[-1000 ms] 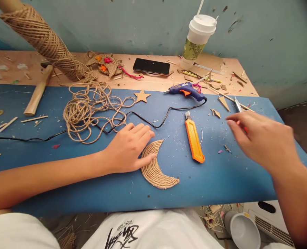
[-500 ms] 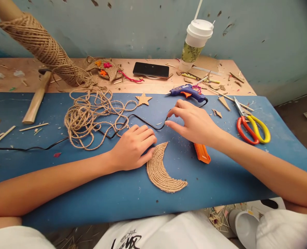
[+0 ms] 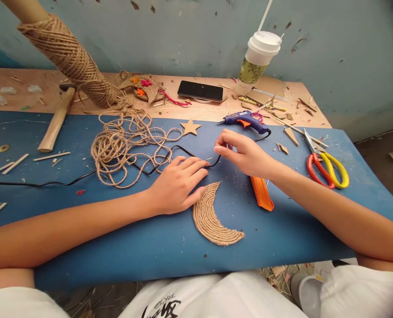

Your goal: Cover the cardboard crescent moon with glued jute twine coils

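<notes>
Jute-wound crescent (image 3: 212, 217), 1 piece, lay flat on the blue mat (image 3: 282, 229) at its near edge. My left hand (image 3: 178, 185) rested palm down, fingers spread flat, touching the crescent's upper tip. My right hand (image 3: 244, 153) pinched the black cord (image 3: 179, 152) of the glue gun (image 3: 246, 120) between thumb and fingertips. Orange utility knife (image 3: 261, 194) lay partly under that wrist; scissors (image 3: 327, 165) lay well right.

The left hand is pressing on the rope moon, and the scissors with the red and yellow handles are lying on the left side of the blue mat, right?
Not quite. The head view shows the scissors on the right side of the blue mat. The left hand does rest against the rope moon.
</notes>
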{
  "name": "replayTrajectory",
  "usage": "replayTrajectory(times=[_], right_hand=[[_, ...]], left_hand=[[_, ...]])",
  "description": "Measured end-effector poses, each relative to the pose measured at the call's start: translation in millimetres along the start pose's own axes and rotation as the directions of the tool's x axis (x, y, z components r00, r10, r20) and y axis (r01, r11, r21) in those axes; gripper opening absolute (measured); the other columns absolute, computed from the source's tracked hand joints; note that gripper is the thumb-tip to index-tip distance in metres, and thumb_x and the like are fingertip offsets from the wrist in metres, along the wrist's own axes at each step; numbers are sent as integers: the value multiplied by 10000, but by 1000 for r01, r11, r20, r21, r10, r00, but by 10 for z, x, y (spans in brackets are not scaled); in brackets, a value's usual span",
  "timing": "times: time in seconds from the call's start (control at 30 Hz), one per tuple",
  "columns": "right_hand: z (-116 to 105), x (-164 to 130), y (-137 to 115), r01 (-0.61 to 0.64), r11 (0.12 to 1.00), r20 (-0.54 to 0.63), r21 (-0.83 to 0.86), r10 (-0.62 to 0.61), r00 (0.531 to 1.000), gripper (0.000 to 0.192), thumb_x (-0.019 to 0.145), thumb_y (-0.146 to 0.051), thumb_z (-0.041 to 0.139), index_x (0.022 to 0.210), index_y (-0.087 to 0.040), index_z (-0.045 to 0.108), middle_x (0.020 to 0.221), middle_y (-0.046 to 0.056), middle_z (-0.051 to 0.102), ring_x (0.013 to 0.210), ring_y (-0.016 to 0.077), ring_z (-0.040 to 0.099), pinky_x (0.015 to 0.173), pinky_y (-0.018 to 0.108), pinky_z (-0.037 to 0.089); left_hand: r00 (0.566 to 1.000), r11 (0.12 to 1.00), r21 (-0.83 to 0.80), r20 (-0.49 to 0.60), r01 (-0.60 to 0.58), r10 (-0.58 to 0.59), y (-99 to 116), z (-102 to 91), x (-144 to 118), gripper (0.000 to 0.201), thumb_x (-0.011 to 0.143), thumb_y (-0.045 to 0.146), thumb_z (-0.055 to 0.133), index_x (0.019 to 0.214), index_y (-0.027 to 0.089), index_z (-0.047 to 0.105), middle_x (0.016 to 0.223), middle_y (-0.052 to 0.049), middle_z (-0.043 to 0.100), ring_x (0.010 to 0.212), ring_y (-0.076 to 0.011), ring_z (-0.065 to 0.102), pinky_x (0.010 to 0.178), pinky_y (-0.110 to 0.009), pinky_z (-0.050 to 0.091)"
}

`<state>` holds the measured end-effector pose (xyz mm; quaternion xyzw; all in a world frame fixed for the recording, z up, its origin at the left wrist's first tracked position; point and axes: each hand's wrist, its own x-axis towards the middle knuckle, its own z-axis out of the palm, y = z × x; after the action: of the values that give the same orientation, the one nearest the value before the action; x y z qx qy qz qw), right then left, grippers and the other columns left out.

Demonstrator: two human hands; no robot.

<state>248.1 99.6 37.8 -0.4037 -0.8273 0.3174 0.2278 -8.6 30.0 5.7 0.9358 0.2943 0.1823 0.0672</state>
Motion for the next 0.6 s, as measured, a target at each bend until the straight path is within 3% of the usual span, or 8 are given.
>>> replayTrajectory(times=[0.17,0.3,0.4,0.5,0.6], right_hand=[[-112,-143,-117,-34,989,-5,146,36,999,350,1138,-520,416,972,-229,517,874,26,593,795,172,558,770,323,479],[-127,-165,-162,-154,987,-44,-56,151,988,201,1066,-420,582,1064,-220,573,894,28,693,710,165,540,704,325,388],[-48,-83,-150,-196,963,-15,-182,197,980,263,971,-343,709,1170,-221,589,1011,21,787,716,166,558,693,322,318],[62,32,-137,-188,971,13,-146,192,981,350,883,-261,783,1187,-228,613,952,-7,800,760,180,593,701,319,318],[118,107,-135,-180,983,27,-45,182,983,317,877,-202,764,1163,-224,628,890,-10,782,734,166,605,693,316,383]], left_hand=[[1000,1000,-4,9,5,-5,-12,8,-4,304,1112,330,478,1252,137,668,1523,-152,687,1383,-334,623,1082,-512,440],[1000,1000,-2,10,1,-1,-9,9,-4,308,1111,331,483,1252,133,673,1528,-156,683,1387,-340,615,1080,-512,442],[1000,1000,2,8,-2,2,-7,12,-1,315,1102,322,496,1263,119,674,1525,-163,681,1385,-351,613,1079,-519,444],[1000,1000,11,6,-1,1,-9,20,1,322,1099,320,503,1267,106,676,1507,-171,683,1379,-361,616,1075,-527,444],[1000,1000,19,6,0,0,-13,26,-1,318,1101,322,502,1260,110,677,1496,-164,686,1365,-356,623,1067,-523,443]])
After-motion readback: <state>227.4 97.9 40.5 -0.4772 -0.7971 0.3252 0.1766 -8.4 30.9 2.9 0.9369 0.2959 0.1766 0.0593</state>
